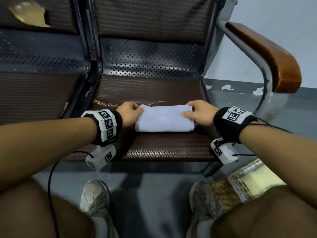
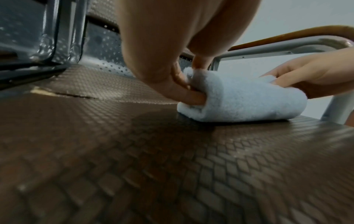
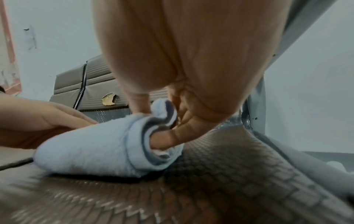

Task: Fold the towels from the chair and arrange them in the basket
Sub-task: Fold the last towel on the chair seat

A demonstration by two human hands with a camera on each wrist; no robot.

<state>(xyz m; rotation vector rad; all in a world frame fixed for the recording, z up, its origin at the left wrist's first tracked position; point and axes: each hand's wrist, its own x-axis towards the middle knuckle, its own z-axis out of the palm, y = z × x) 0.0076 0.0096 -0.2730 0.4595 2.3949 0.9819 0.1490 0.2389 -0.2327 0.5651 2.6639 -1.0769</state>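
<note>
On the chair seat [image 1: 164, 148], both hands pinched the folded towel's [image 1: 163, 120] ends: left hand [image 1: 128, 114], right hand [image 1: 199, 113]; lifting evenly would keep layers aligned.

Your left hand [image 1: 127, 114] and right hand [image 1: 199, 113] gripped the two short ends of a folded pale-blue towel [image 1: 163, 118] lying flat on the brown woven seat of the chair [image 1: 154, 148]. Your fingers [image 1: 187, 115] curled over each end, thumbs on top. Both wrists wore black bands with printed markers. A wooden armrest [image 1: 274, 55] stood to your right. The basket [image 1: 228, 191] sat on the floor by your right shoe [image 1: 202, 198], partly hidden by your knee.
</note>
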